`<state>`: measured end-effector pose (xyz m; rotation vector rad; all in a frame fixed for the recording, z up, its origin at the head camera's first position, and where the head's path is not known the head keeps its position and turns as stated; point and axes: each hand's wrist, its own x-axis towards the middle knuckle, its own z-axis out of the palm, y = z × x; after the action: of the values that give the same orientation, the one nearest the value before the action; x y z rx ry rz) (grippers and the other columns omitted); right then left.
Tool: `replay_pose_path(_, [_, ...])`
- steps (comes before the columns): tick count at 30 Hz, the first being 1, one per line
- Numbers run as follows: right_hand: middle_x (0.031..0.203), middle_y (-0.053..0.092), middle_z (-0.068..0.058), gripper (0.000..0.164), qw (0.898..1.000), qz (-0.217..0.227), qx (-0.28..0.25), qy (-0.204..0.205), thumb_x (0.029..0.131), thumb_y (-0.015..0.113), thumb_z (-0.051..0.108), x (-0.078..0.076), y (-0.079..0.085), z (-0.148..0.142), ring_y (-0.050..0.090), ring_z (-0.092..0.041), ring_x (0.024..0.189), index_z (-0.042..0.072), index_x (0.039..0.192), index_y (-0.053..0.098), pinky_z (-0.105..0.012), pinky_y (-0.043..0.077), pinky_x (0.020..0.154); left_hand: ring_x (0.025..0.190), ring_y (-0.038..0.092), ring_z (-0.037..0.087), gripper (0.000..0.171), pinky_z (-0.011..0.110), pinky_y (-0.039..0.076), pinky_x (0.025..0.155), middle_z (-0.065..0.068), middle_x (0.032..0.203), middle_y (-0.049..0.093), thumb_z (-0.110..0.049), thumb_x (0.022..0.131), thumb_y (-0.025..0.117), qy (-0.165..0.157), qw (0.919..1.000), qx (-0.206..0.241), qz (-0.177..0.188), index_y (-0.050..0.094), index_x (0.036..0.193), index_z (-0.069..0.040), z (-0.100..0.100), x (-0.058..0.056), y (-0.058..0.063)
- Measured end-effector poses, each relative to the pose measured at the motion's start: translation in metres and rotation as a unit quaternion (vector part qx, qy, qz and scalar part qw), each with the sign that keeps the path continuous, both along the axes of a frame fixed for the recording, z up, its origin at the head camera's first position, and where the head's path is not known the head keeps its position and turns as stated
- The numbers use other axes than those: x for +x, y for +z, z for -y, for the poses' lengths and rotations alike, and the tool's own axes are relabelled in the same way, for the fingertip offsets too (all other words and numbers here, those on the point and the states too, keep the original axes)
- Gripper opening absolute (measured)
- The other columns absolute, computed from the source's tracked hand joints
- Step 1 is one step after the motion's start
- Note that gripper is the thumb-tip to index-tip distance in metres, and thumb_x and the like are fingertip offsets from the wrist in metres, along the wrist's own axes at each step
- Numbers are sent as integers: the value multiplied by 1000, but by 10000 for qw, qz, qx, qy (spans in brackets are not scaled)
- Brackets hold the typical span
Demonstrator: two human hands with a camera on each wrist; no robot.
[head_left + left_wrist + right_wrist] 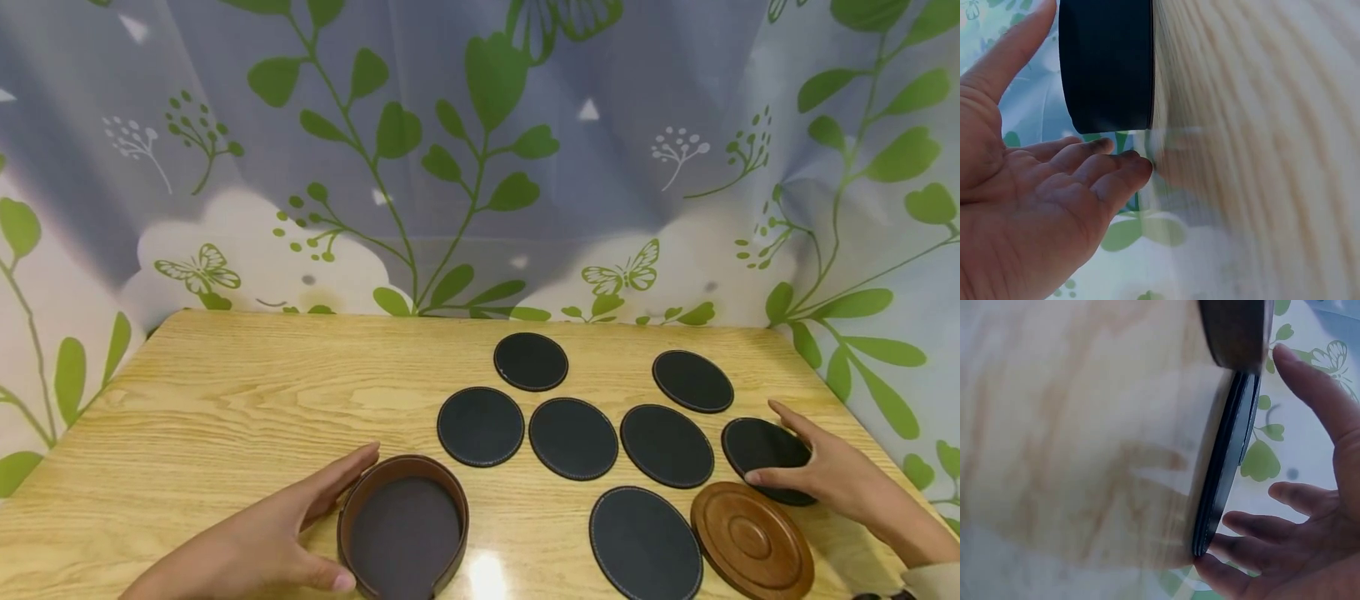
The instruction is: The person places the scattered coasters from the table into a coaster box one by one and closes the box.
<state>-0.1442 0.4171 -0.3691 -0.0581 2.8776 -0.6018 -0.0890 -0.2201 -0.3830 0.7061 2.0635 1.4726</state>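
My left hand (255, 525) lies beside a round, dark brown coaster holder (360, 500), thumb and fingers spread around its left side. In the left wrist view the fingers are extended below the holder's dark wall (1107, 69). On the right, my right hand (840, 475) reaches over a black round coaster (757, 446), its thumb at the near edge and the index finger extended past the far side. The right wrist view shows its fingers (1260, 528) loosely spread, one fingertip right at the coaster's rim. Part of that coaster is hidden behind the hand.
Several more black stitched coasters (573, 437) lie flat across the middle and right of the wooden table (285, 392). A brown ringed wooden disc (752, 540) is just in front of the right-hand coaster. A leaf-patterned curtain (450, 208) hangs behind the table.
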Motion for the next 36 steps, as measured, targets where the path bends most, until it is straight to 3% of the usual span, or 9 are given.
replay_pose_path(2, [155,26,-49,118,10000,49,-36,16,91,83,41,0,0,-1,31,-74,131,-9,164,5,-77,40,95,148,19,-19,114,1,28,107,18,176,10,-18,86,87,23,9999,8,156,12,171,-19,-1,0,1])
replay_pose_path(9, [153,25,-52,114,9999,26,-123,57,90,84,38,1,-4,-4,30,-74,133,-10,163,11,-77,38,97,159,13,50,115,3,31,106,20,174,21,-22,85,88,116,9985,-299,448,12,171,-21,-6,-1,4])
replay_pose_path(14, [150,26,-55,112,9999,13,-91,91,88,85,36,0,-6,-5,33,-75,131,-11,162,15,-77,40,95,161,14,44,111,6,32,110,17,173,26,-22,86,87,101,9986,-322,397,15,170,-25,-6,0,5])
replay_pose_path(19, [149,30,-55,113,9999,-39,101,120,87,86,38,0,-6,-4,37,-74,128,-10,162,17,-75,44,93,157,20,0,109,1,24,106,8,173,30,-25,85,88,142,9990,-323,266,19,169,-28,-6,2,6])
replay_pose_path(23, [148,35,-53,111,9993,-167,298,141,85,88,40,0,-4,-2,41,-73,126,-9,161,24,-73,46,91,163,16,22,109,2,25,106,8,173,28,-26,85,88,190,9983,-414,369,19,169,-30,-6,1,6])
replay_pose_path(26, [148,39,-50,107,9985,-317,376,225,83,89,39,1,-3,0,43,-72,126,-7,160,30,-72,47,90,162,10,43,109,19,29,120,10,174,26,-24,86,87,176,9980,-423,442,17,169,-30,-6,0,5])
replay_pose_path(30, [147,45,-46,99,9966,-575,374,456,82,91,33,2,-2,2,46,-69,127,-8,156,39,-71,47,90,163,13,32,107,33,28,125,7,174,26,-23,87,86,158,9979,-463,430,17,169,-33,-6,1,5])
replay_pose_path(31, [146,47,-45,97,9959,-640,363,523,82,91,31,2,-3,3,47,-69,126,-8,155,41,-70,48,90,163,15,27,107,23,28,121,5,174,27,-24,87,86,168,9978,-503,391,18,169,-33,-5,1,5])
replay_pose_path(36, [141,52,-44,88,9930,-832,379,750,82,91,25,3,-4,4,53,-64,123,-9,151,48,-65,52,87,163,10,36,107,22,27,121,5,174,26,-27,87,87,195,9975,-500,453,19,169,-34,-6,3,7])
